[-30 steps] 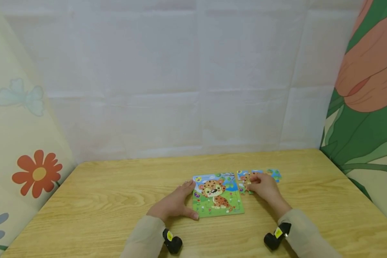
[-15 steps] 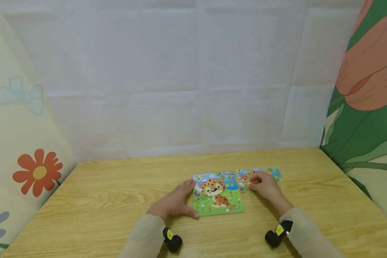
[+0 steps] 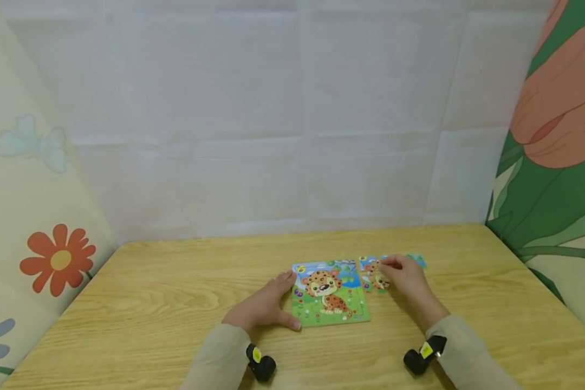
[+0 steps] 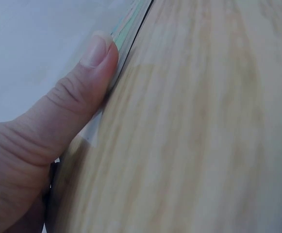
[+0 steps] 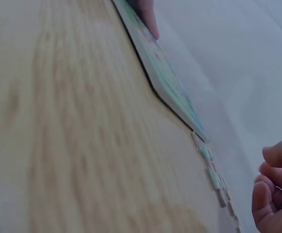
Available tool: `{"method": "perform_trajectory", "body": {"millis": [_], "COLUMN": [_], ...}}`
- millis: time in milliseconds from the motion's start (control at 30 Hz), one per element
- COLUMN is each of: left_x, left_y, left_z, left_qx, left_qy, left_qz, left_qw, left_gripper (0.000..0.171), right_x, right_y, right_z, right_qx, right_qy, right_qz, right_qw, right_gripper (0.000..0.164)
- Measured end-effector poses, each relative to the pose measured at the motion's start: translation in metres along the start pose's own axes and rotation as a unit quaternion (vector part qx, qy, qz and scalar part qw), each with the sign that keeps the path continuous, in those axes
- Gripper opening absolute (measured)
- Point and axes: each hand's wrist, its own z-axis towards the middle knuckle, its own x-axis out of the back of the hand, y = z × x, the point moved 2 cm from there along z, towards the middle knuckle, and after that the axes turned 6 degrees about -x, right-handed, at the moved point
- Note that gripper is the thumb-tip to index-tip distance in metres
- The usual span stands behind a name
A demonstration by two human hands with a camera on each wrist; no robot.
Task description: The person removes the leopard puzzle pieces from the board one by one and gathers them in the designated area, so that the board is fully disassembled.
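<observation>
A square puzzle board [image 3: 331, 303] with a leopard cub on green grass lies on the wooden table. My left hand [image 3: 263, 306] rests at its left side, fingers spread, the thumb at the near left corner and the fingertips at the upper left. In the left wrist view the thumb [image 4: 90, 73] lies straight along the board's edge [image 4: 126, 53]. Several joined jigsaw pieces [image 3: 368, 265] lie right of the board, showing part of a similar leopard. My right hand [image 3: 407, 276] is over them, fingers loosely bent; in the right wrist view no piece shows between its fingertips [image 5: 264, 191].
The pale wooden table [image 3: 175, 292] extends left of the board and around it. A white cloth [image 3: 253, 119] hangs behind, with flower-printed panels [image 3: 58, 260] at both sides. Each sleeve carries a small black wrist camera [image 3: 262, 365].
My right hand has lifted slightly and shifted right, uncovering a leopard-face piece among the joined jigsaw pieces. The left hand and the puzzle board have stayed in place.
</observation>
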Motion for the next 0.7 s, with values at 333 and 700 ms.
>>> {"method": "perform_trajectory", "body": {"millis": [333, 700], "left_x": [-0.002, -0.001], "left_y": [-0.001, -0.001], "left_z": [0.000, -0.001], "left_qx": [-0.006, -0.008], "left_qy": [0.005, 0.003], "left_qz": [-0.010, -0.007], "left_qw": [0.9999, 0.9999], "left_gripper": [0.114, 0.115], "right_x": [-0.004, -0.018], "right_y": [-0.008, -0.017], "right_z": [-0.003, -0.011], "right_qx": [-0.007, 0.001], "right_qy": [-0.004, -0.027], "right_qz": [0.038, 0.106], "right_qw": [0.999, 0.994], "right_gripper": [0.026, 0.023]}}
